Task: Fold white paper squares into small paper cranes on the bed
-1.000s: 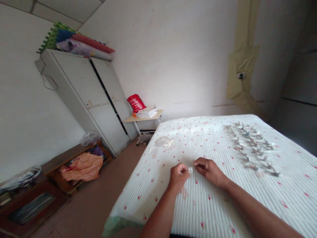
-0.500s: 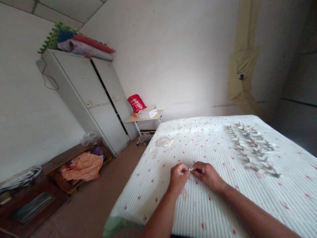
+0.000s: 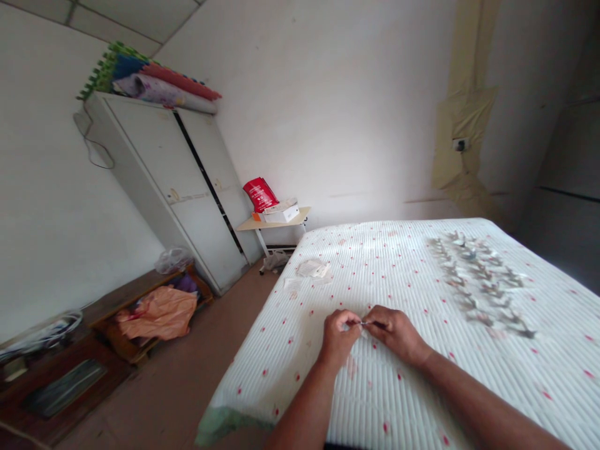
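Okay, white ribbed red-dotted bed cover [image 3: 403, 406]; grey folded pieces [image 3: 480, 272] in rows toward right edge, flat whitish sheets [image 3: 314, 269] by left edge. Toward near edge, left hand [image 3: 341, 334] and right hand [image 3: 396, 331] both pinch tiny pale piece [image 3: 362, 323]: probably light, crushable; grip opposite ends gently.

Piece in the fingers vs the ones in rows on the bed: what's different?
Support: the held piece is pinched between the left hand and right hand; the row pieces rest on the bed cover.
Visibility: the held piece is largely hidden by the hands; the row pieces are uncovered but blurred.
Shared: both look small.
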The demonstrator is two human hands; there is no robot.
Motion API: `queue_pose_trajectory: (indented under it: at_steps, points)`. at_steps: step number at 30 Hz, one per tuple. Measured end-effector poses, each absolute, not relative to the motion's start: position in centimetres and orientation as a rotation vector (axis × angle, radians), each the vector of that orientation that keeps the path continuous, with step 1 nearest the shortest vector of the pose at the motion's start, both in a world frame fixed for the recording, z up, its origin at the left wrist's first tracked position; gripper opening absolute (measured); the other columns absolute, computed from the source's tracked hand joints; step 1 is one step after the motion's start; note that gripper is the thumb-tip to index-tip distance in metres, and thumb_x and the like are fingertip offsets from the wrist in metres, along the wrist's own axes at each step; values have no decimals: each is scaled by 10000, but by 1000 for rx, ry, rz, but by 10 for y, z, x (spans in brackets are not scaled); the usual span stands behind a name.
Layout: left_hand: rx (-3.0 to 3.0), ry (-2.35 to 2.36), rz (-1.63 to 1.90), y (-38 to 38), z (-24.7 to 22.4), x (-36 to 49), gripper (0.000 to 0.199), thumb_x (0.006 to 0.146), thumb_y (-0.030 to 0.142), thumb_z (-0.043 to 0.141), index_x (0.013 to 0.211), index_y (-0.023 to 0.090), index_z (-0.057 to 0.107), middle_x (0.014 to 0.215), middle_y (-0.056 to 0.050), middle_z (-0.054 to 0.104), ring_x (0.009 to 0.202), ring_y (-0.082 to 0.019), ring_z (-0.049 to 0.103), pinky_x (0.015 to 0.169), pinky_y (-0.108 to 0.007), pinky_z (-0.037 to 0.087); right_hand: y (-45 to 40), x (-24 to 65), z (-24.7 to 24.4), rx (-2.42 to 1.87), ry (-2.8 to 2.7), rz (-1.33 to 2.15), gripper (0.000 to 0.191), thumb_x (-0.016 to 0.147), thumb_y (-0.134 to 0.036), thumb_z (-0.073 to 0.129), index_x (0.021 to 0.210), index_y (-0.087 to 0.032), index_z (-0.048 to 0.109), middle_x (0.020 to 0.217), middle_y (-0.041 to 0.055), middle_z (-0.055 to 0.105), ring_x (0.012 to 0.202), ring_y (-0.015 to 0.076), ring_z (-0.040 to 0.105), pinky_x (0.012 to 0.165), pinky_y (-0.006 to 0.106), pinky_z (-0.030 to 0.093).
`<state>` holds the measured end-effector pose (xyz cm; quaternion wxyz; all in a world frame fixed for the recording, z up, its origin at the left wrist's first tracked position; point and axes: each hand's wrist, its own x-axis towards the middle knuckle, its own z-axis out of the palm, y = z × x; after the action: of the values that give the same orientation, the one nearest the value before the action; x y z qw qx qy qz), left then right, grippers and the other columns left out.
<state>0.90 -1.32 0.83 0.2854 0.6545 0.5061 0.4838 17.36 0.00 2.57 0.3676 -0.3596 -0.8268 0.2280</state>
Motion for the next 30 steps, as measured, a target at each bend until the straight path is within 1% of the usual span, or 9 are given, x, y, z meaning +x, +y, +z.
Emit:
queue_pose_trajectory:
  at_steps: [6,10,17,25,30]
  points:
    - [1596,1337,1270,-13,10,10,100,622,141,538,662,140,630,634,-6,610,628,-123,533,611,-206,393,3,174,21,-907,-2078,680,189,806,-262,466,731,-189,624,702,21,611,659,123,569,624,222,415]
    - [1512,1291,1266,-13,11,10,95,619,149,540,657,133,625,592,11,594,581,-108,507,579,-195,377,5,172,17,-927,-1995,774,197,792,-289,480,701,-179,616,666,12,599,630,125,557,595,222,414]
    - [1553,1263,1255,-14,16,11,150,648,184,548,743,122,646,663,-14,620,643,-125,526,616,-208,391,7,169,12,-965,-1872,929,188,751,-308,523,717,-154,626,650,4,593,604,120,530,568,213,408]
    - [1604,1271,1254,-15,18,12,136,688,220,518,702,130,618,647,-1,600,645,-123,517,625,-203,388,7,168,14,-958,-1817,1015,226,755,-347,534,676,-151,617,610,-10,559,578,110,508,541,202,394]
    - [1584,1258,1259,-14,15,11,117,687,220,507,690,139,591,640,3,581,644,-122,510,626,-201,383,8,167,13,-955,-1801,1036,201,749,-321,533,680,-155,623,627,-5,566,599,114,515,562,208,404]
